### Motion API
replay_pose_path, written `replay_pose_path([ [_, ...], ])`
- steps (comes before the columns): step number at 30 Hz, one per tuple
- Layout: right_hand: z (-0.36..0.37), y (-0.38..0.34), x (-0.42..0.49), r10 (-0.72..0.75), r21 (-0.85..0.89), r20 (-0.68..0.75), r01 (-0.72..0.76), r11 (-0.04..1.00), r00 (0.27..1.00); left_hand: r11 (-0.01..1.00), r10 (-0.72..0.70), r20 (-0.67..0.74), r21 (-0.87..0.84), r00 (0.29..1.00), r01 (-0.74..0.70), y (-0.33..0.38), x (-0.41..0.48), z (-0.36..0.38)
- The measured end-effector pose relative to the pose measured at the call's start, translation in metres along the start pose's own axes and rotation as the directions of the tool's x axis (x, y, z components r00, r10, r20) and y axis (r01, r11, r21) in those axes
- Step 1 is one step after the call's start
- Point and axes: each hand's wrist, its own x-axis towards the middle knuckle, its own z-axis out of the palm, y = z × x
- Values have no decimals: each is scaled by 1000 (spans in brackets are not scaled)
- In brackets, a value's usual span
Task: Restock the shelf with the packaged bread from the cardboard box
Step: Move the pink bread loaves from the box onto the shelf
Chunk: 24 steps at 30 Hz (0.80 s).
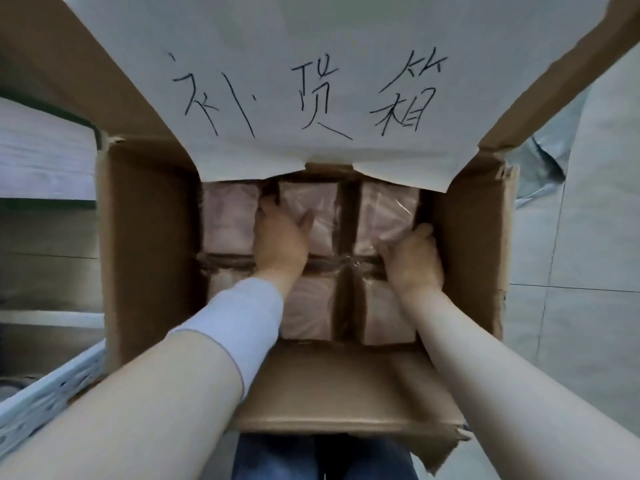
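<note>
An open cardboard box (145, 237) stands below me, filled with several clear-wrapped packs of sliced bread in two rows. My left hand (280, 237) reaches into the far row and grips the middle bread pack (322, 216), fingers down its left side and thumb across its top. My right hand (412, 258) grips the far right bread pack (384, 209) at its near right corner, fingers curled over the edge by the box wall. A near-row pack (388, 317) lies under my right wrist.
The box's far flap (311, 81) stands up, covered by white paper with handwritten characters. A shelf unit with white metal rails (52, 386) and boards (41, 150) is on the left. Grey floor (581, 271) lies to the right. The near flap (346, 393) hangs over my knees.
</note>
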Motion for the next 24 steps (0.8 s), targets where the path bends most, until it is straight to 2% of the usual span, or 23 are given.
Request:
replay_pose_path([
  [2, -3, 1, -6, -20, 2, -72, 20, 1000, 997, 999, -24, -51, -42, 998, 22, 0, -1, -3],
  [4, -8, 1, -12, -35, 8, -103, 36, 999, 994, 998, -17, -43, -55, 999, 15, 0, -1, -8],
  [8, -18, -5, -8, 37, 153, 8, -38, 988, 999, 999, -9, 114, -42, 993, 14, -1, 7, -21],
  [12, -22, -10, -3, -34, 104, 68, 27, 994, 997, 996, 27, 205, -86, 978, -10, -7, 16, -31],
  [18, -43, 1, -23, -82, 366, 30, 65, 928, 996, 944, 108, 148, -325, 983, -55, -11, -4, -46],
  [21, -57, 11, -40, -2, 525, 23, -10, 851, 1000, 923, 128, 123, -377, 984, -73, -16, -28, -57],
  [24, -65, 18, -63, 46, 623, 130, -118, 773, 990, 855, 232, 73, -491, 970, -168, -22, -58, -71],
])
